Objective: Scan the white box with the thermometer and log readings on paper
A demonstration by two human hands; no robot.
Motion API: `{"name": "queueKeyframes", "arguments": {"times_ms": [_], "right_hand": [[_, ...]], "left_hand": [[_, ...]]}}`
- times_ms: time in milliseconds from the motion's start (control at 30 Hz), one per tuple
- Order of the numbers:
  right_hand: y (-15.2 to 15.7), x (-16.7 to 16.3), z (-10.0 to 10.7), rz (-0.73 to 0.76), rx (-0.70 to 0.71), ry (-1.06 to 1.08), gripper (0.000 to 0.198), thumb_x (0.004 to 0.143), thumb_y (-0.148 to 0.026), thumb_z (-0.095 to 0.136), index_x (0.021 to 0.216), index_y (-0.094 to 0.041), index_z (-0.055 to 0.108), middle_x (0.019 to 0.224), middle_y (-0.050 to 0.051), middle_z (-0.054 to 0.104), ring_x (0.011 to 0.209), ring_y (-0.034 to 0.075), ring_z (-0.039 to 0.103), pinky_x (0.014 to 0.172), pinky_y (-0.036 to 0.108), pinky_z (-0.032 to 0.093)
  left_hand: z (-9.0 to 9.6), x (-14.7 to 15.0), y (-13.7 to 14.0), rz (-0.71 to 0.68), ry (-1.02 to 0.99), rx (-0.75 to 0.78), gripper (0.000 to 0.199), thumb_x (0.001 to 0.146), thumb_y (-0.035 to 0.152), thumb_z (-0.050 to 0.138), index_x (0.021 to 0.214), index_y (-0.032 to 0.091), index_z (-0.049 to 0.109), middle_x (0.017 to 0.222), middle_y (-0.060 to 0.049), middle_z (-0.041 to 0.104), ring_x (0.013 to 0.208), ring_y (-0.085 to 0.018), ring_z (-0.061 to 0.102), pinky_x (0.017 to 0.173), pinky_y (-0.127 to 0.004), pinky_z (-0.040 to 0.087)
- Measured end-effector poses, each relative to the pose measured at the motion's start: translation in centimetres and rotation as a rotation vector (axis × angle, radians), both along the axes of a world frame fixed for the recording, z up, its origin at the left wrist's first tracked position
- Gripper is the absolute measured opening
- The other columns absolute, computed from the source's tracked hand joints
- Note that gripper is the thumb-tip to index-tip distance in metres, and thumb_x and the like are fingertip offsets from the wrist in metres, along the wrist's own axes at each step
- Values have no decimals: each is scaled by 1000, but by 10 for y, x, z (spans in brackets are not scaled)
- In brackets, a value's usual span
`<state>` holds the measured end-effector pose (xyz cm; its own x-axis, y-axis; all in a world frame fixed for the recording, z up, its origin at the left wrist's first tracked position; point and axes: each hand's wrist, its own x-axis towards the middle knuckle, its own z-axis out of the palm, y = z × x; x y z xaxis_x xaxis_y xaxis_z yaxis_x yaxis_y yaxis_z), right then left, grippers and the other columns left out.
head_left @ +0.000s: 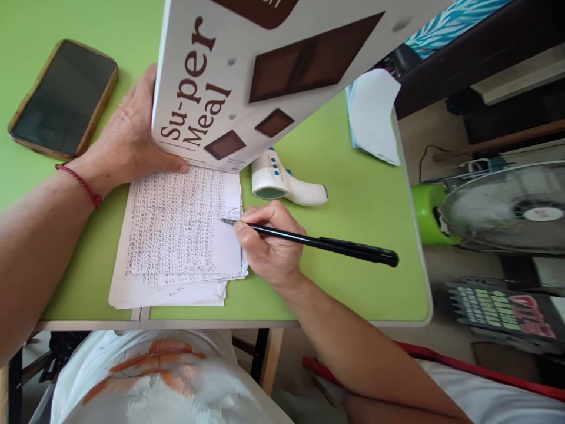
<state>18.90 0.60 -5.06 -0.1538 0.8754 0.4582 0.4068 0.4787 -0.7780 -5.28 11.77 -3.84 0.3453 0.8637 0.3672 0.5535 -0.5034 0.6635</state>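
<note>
My left hand (132, 132), with a red braided cord on the wrist, grips the lower left edge of a white box (241, 70) printed "Su-per Meal" with brown squares. The box leans over the top of a stack of papers (176, 229) covered in dense rows of small handwriting. A black pen (326, 242) is pinched in my right hand (273, 244). Its tip is at the right part of the top sheet, close to a small drawn circle. Some writing is hidden under the box, and the box's upper part runs out of view.
A phone (64, 99) in a brown case lies at the left on the green table (366, 200). Right of the papers rests a white handheld thermometer (286, 182). Folded white paper (375, 118) lies near the far right edge. Beyond the table stands a fan (516, 206).
</note>
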Motion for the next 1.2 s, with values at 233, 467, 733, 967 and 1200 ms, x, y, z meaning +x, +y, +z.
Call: {"name": "queueKeyframes", "arguments": {"times_ms": [233,467,733,967,1200], "right_hand": [[-1,-1,1,-46,-4,-35,18,76,-12,58,68,-22,46,59,-7,47,49,7,41,45,23,37],[0,1,0,17,-51,27,18,75,-12,58,68,-22,45,58,-7,47,50,7,43,46,23,38],[0,1,0,-25,-34,10,18,76,-12,59,68,-22,46,58,-7,47,50,7,42,47,23,37],[-1,1,-1,-31,-45,51,17,76,-11,57,69,-22,46,59,-7,47,49,7,41,46,23,36],[-1,0,1,-62,-18,-43,18,75,-13,57,67,-23,44,57,-7,46,50,8,43,46,23,38]], "left_hand": [[-1,-1,0,-17,-12,12,96,55,51,83,135,27,36,131,-4,47,127,-36,39,106,-55,37],[2,0,-1,-20,1,-4,91,54,55,82,132,29,41,130,-3,47,129,-38,38,107,-55,35],[3,-1,-1,-34,12,19,93,58,57,80,135,29,37,134,-4,45,128,-36,40,107,-52,37],[2,0,0,-25,-14,10,95,53,53,84,133,30,39,133,-3,46,124,-36,42,107,-53,37],[1,-2,1,-28,-18,2,98,52,52,85,135,34,38,137,-1,43,124,-38,42,106,-53,36]]}}
